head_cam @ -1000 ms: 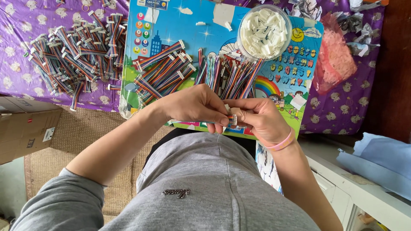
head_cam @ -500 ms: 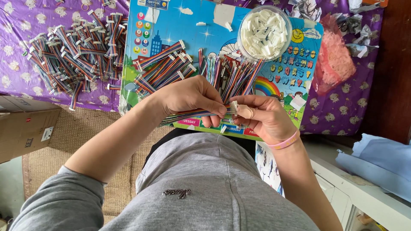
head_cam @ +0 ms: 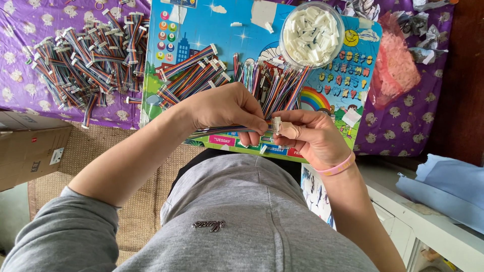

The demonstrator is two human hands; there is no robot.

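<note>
A: Big stuff first. What is the work set on?

B: Purple printed cloth (head_cam: 30,95), with a bright picture board (head_cam: 201,30) laid over it as a flat work surface. Probably so small parts do not sink into the fabric.

A: Piles?

B: Finished-looking pile of striped ribbon cables (head_cam: 85,55) off to the side on the cloth, well apart from the hands. A second batch of cables (head_cam: 194,73) and a loose fan of wires (head_cam: 272,83) sit on the board, near the hands, likely for easy reach.

A: The tub?

B: Clear round tub of white plastic connectors (head_cam: 311,34) at the board's far edge, open top.

A: Hands?

B: Left hand (head_cam: 227,108) has fingers curled shut, pinching one flat ribbon cable (head_cam: 222,132) that runs level across the board's near edge. Right hand (head_cam: 312,136) is closed too, thumb and fingers gripping a small white connector (head_cam: 276,125) at the cable's end. Held tip to tip, it seems to line wires up with the connector.

A: Seated fully?

B: Cannot tell, too small.
</note>
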